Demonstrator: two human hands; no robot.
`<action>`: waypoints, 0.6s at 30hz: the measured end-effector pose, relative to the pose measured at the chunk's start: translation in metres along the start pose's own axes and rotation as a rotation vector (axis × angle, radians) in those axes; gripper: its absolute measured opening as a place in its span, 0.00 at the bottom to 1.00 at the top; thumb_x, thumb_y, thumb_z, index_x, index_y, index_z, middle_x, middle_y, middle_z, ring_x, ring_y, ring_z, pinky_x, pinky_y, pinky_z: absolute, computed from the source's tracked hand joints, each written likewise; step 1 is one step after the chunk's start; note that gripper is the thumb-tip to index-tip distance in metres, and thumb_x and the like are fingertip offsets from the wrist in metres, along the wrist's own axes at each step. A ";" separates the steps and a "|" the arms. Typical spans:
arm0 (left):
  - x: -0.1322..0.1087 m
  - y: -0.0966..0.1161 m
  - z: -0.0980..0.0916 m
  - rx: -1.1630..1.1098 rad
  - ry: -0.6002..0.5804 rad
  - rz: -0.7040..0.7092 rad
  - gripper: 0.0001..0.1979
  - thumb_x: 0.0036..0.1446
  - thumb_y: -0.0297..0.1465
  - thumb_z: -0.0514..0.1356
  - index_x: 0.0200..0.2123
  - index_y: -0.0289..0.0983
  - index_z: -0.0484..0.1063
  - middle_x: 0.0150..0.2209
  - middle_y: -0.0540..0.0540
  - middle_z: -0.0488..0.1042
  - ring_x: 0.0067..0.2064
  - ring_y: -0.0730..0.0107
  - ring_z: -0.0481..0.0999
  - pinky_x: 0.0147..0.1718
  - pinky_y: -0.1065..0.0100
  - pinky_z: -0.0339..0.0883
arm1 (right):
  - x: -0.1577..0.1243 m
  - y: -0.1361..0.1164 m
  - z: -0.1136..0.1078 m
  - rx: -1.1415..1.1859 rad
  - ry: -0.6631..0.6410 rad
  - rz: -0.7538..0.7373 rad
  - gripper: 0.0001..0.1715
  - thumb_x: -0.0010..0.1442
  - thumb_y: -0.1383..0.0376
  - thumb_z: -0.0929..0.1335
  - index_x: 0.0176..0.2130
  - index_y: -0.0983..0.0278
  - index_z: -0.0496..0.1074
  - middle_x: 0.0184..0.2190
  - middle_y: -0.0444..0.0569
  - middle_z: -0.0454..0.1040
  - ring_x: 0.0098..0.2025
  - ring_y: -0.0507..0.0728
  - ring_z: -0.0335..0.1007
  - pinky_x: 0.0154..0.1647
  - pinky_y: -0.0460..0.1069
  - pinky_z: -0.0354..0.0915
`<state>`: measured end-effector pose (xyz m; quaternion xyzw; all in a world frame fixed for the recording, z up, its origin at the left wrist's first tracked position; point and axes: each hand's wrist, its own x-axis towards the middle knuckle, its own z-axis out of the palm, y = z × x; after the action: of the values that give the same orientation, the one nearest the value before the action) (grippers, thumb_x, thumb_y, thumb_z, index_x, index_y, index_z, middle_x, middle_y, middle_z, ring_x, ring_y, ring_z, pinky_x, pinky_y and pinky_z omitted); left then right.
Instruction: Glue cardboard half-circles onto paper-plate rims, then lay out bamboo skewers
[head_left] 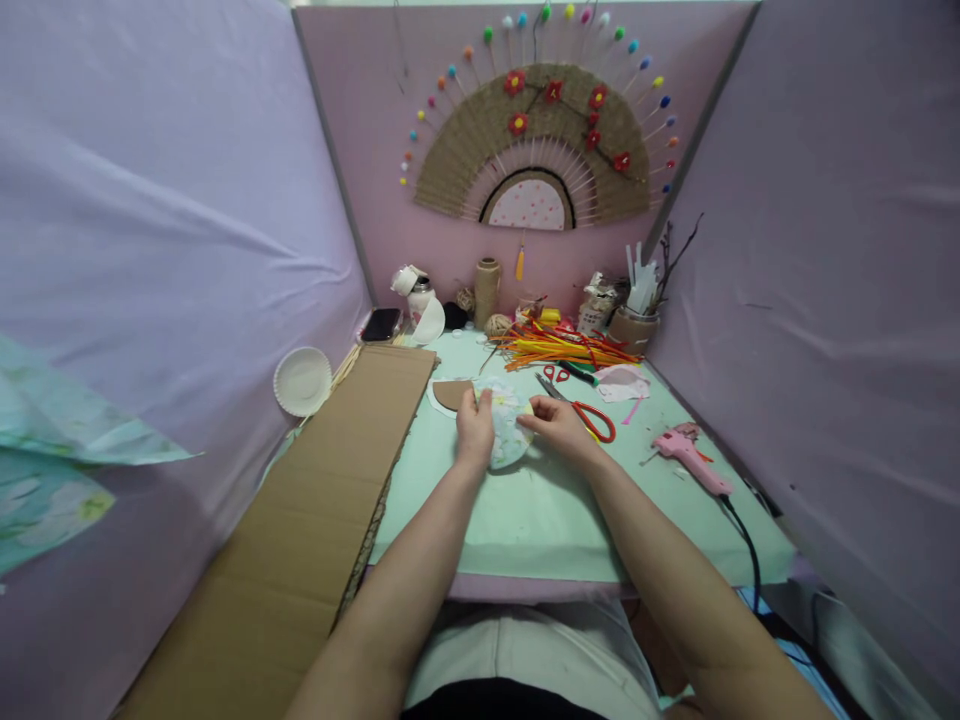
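Note:
Above the mint-green tabletop I hold a rounded, pale blue floral piece (pixel 508 440), fabric or paper; I cannot tell which. My left hand (pixel 475 428) pinches its left edge, thumb on top. The fingers of my right hand (pixel 561 428) are closed on its right edge. Just left of it lies a brown cardboard half-circle (pixel 451 394) on a white curved piece, partly covered by the floral one. Red-handled scissors (pixel 596 422) rest beside my right hand, with a smaller red-handled pair (pixel 556 374) behind them.
A long cardboard sheet (pixel 300 520) covers the left side. The pink glue gun (pixel 691 458) lies right, its cord over the front edge. Orange and red strips (pixel 562 346), a twine spool (pixel 487 290) and a jar of sticks (pixel 634 326) stand at the back, below a decorated fan (pixel 465 140).

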<state>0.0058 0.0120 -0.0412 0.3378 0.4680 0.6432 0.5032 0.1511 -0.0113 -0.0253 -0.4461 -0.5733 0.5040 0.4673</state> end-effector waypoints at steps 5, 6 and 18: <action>0.004 0.004 0.001 -0.112 0.020 -0.106 0.10 0.58 0.38 0.57 0.33 0.37 0.68 0.31 0.48 0.75 0.38 0.67 0.75 0.37 0.70 0.67 | 0.003 0.003 -0.004 -0.007 0.024 0.006 0.18 0.44 0.53 0.75 0.26 0.63 0.71 0.23 0.42 0.71 0.26 0.51 0.64 0.28 0.46 0.60; 0.004 0.006 0.000 -0.142 0.010 -0.147 0.10 0.60 0.38 0.55 0.35 0.37 0.67 0.32 0.47 0.75 0.36 0.67 0.76 0.37 0.69 0.67 | 0.005 0.005 -0.007 -0.031 0.078 0.012 0.18 0.44 0.52 0.74 0.27 0.63 0.71 0.23 0.42 0.71 0.25 0.52 0.64 0.27 0.46 0.60; 0.011 0.018 -0.009 -0.358 0.309 -0.160 0.05 0.57 0.34 0.53 0.37 0.40 0.62 0.29 0.52 0.70 0.26 0.79 0.72 0.31 0.75 0.62 | 0.015 0.016 -0.033 -0.685 0.580 0.037 0.29 0.49 0.56 0.70 0.50 0.64 0.71 0.50 0.60 0.69 0.54 0.69 0.62 0.51 0.61 0.59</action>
<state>-0.0115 0.0192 -0.0279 0.1028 0.4430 0.7181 0.5269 0.1819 0.0108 -0.0381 -0.7081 -0.5443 0.1474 0.4250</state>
